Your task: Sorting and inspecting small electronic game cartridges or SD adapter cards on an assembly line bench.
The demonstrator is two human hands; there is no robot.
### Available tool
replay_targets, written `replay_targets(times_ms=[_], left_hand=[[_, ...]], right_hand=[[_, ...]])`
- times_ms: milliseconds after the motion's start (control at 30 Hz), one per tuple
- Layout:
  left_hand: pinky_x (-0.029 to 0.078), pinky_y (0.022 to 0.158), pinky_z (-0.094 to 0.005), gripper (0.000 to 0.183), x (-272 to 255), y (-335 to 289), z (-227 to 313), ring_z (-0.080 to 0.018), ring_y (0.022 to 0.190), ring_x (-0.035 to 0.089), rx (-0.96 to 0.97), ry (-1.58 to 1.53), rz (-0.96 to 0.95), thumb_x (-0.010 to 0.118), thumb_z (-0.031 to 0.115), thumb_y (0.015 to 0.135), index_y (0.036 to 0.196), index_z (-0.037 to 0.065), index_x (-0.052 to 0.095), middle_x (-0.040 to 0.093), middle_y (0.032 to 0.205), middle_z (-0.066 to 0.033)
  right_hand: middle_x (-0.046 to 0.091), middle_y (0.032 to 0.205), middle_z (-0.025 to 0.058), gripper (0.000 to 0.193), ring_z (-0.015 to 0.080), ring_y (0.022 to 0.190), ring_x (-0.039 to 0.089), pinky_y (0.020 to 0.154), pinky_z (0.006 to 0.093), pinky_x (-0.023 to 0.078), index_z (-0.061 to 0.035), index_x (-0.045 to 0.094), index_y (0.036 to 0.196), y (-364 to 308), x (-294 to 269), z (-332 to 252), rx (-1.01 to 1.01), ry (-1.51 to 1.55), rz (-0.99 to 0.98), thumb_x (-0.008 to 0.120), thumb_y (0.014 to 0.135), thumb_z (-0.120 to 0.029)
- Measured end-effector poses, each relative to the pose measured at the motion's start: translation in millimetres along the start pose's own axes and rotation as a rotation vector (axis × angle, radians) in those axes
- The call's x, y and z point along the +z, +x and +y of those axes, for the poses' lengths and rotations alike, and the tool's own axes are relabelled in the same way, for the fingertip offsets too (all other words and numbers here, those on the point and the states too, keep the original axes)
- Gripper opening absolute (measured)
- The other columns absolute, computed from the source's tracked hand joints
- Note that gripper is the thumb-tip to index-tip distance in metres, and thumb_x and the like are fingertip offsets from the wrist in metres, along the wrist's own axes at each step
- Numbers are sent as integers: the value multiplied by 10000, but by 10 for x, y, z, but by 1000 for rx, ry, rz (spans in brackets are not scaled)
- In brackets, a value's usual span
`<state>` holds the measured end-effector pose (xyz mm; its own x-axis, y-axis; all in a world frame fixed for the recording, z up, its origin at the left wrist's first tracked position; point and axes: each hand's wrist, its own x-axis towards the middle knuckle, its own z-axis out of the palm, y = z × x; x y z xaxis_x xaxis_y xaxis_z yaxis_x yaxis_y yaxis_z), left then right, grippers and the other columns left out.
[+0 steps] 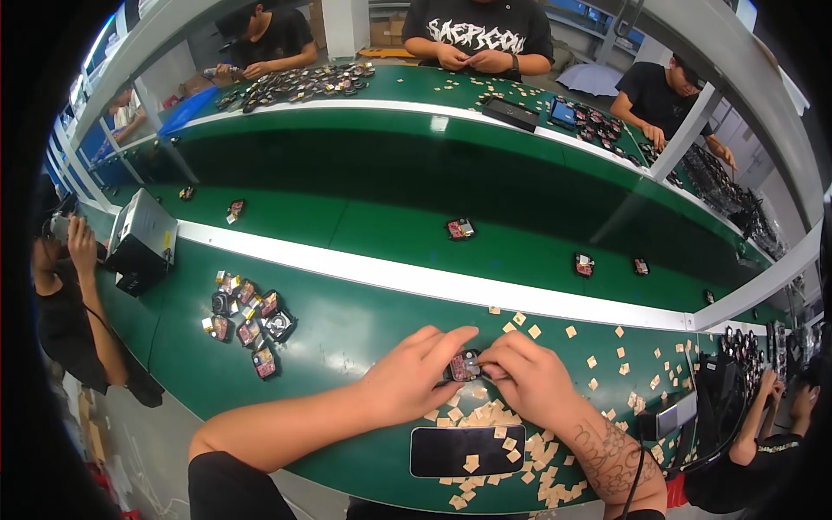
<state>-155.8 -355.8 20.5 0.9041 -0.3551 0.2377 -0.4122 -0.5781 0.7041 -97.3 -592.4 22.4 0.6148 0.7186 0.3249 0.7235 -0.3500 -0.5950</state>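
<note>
My left hand (418, 371) is closed around a small black electronic module (465, 365) with a reddish circuit board showing, held just above the green bench. From the other side my right hand (527, 374) pinches at the module's right edge; whatever its fingertips hold is too small to make out. Under and around my hands lie many small beige square pieces (544, 451). A dark smartphone (468, 451) rests flat in front of me, with a few of these squares on its screen. Left of my left arm sits a loose cluster of similar modules (249, 319).
Beyond a white rail (381, 269) runs a green conveyor belt (373, 208) with several spaced-out modules. A grey metal box (143, 238) stands far left; a small dark device (667, 416) with a cable is at right. Co-workers sit across the belt and at both sides.
</note>
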Motion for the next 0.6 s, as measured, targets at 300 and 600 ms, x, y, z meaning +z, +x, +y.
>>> replay_targets(times_ms=[300,600], left_hand=[[564,908,-423,550,-18,-38,-51,-325,1049,636,82,46,-38,829,88,841,1349,80,618,671,1122,-104],[546,948,-414,402,26,-77,-119,-295,1085,623,250,147,-36,832,86,819,1205,85,721,679,1166,-77]], right_hand=[[681,884,92,196,223,658,673,595,333,546,-52,701,1104,49,-25,-70,151,145,35,753,919,-12],[719,900,77,203,111,656,624,595,258,485,-12,724,1115,46,-75,-46,314,350,-10,740,921,44]])
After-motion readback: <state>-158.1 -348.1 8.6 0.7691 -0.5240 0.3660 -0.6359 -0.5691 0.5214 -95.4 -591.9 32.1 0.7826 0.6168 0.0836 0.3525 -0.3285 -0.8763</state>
